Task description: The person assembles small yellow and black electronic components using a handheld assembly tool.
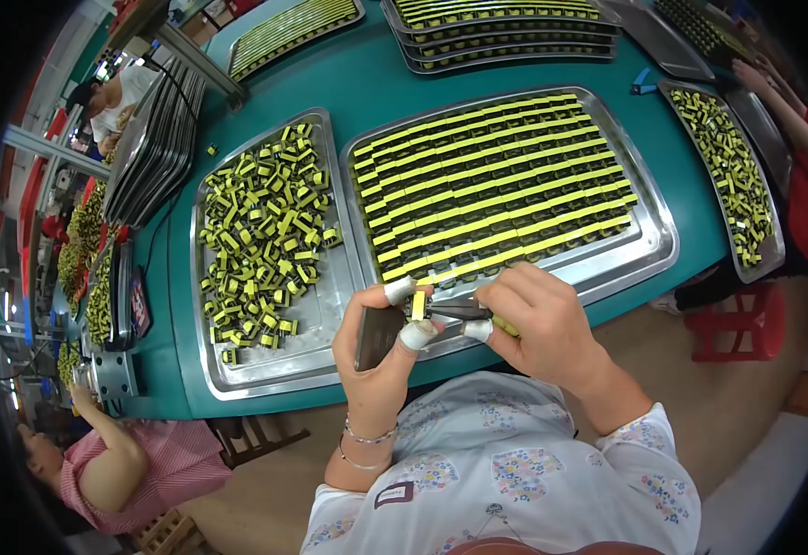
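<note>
My left hand (pixel 374 388), its thumb and a fingertip wrapped in white tape, pinches a small yellow-and-black transformer (pixel 419 305). A flat dark grey block (pixel 379 337) lies against the same palm, partly covered by the fingers. My right hand (pixel 552 333) is closed around pliers (pixel 459 313) with dark jaws and a yellow-green grip. The jaw tips meet the transformer's side; their exact hold is too small to tell. Just beyond both hands is a metal tray (pixel 649 240) with transformers in neat rows. To its left, another metal tray (pixel 307 377) carries loose, jumbled transformers.
Stacked trays (pixel 505 46) of rowed transformers stand at the back. At right are a tray of loose transformers (pixel 748 185) and a blue-handled tool (pixel 642 83). Upright trays (pixel 156 139) lean at left. Co-workers sit on both sides; a red stool (pixel 741 324) stands below right.
</note>
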